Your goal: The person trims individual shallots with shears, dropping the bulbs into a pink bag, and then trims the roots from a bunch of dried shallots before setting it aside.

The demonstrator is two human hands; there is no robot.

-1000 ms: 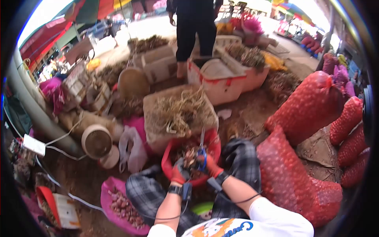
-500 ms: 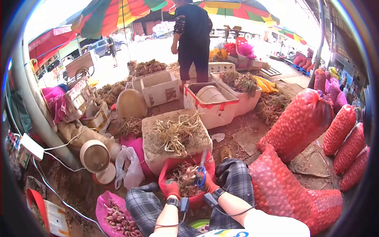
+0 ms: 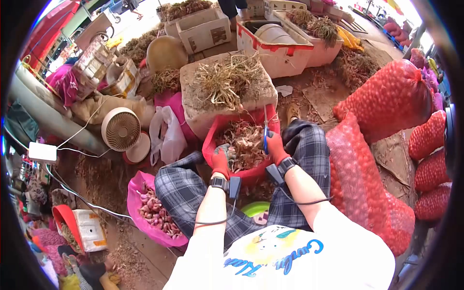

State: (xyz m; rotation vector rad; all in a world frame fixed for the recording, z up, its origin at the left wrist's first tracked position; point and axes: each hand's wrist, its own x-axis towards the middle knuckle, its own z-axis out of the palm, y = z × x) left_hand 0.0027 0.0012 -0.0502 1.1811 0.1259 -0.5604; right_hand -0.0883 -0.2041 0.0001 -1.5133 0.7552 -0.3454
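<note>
In my right hand (image 3: 274, 146), gloved in red, is a pair of scissors (image 3: 265, 131) with blue handles, its blades pointing up and away from me. My left hand (image 3: 222, 158), in a red and grey glove, is closed at the left side of a red tub (image 3: 209, 147) between my knees. Whatever its fingers hold is hidden. Dry stalks and papery skins (image 3: 244, 142) fill the tub. Just beyond it, a bunch of dried shallots with stalks (image 3: 227, 79) lies on a dirty white foam block (image 3: 193, 108). Trimmed shallots (image 3: 157, 212) lie in a pink bag (image 3: 134, 195) to my left.
Full red mesh sacks (image 3: 386, 99) crowd my right side. A small fan (image 3: 121, 129) and a white plastic bag (image 3: 168, 137) stand left. Foam boxes (image 3: 205, 36) are ahead. A white cable (image 3: 92, 200) crosses the floor. Another person's legs (image 3: 231, 9) show at the back.
My view has tilted down, so the scene sits higher in the picture. The scissors, slanted over the tub before, now point more upright at its right side. My hands are farther apart.
</note>
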